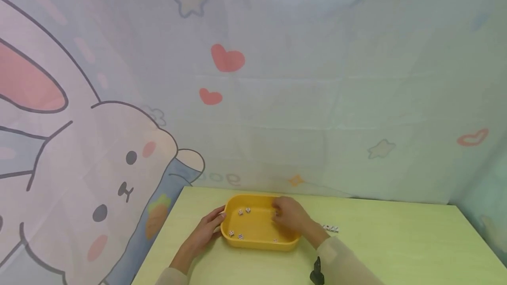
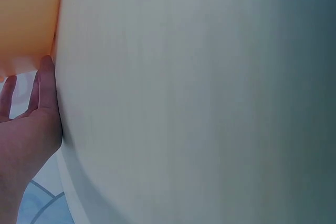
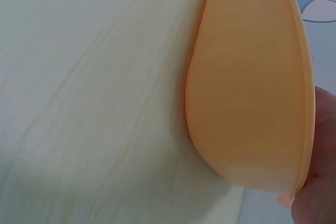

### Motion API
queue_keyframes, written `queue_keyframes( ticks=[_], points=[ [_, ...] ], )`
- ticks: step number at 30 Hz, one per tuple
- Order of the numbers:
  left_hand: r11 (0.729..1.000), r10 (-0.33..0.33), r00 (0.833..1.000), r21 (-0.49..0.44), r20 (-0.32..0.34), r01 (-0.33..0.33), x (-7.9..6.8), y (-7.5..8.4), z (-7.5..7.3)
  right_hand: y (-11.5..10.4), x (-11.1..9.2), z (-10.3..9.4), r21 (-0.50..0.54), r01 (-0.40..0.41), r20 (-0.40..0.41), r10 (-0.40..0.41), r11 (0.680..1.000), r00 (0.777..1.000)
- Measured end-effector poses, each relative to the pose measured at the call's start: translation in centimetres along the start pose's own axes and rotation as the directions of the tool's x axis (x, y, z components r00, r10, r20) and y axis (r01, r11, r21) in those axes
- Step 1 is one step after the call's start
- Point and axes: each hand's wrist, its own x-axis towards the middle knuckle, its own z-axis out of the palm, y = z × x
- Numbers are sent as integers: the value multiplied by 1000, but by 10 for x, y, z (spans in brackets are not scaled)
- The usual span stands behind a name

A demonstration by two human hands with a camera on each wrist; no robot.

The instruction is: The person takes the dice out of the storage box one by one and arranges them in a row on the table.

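Observation:
A yellow tray (image 1: pixel 257 245) with rounded corners stands on the table, with several small white dice in it, among them a die (image 1: pixel 240 236) near the front left. My left hand (image 1: pixel 207 228) touches the tray's left end; in the left wrist view its fingers (image 2: pixel 47 82) reach straight to the orange-looking wall. My right hand (image 1: pixel 292 214) is over the tray's right end, fingers bent down inside it. A small white die (image 1: pixel 277 213) shows at its fingertips, too small to tell whether pinched or lying. The right wrist view shows the tray's outer wall (image 3: pixel 247 87) in front of the hand.
A short row of white dice (image 1: pixel 330 228) lies on the pale green table (image 1: pixel 396 245), right of the tray and beside my right forearm. A small black object (image 1: pixel 317 272) shows at the right sleeve. Behind the table hangs a printed cloth (image 1: pixel 297 100) with a rabbit and hearts.

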Motion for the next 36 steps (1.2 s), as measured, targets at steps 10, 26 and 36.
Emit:
queue_keyframes(
  ticks=[10, 26, 36],
  points=[
    [1000, -6, 1000, 4, 21, 6, -2, -2, -1, -8, -4, 5, -130, -22, 0, 23, 991, 1000],
    [1000, -7, 1000, 16, 20, 7, -1, -1, -2, -16, -7, 1, -210, 10, -24, -15, 978, 1000],
    [1000, -10, 1000, 10, 6, 10, -1, -1, -1, -8, -6, 8, -233, -30, 11, 33, 972, 999]
  ],
)
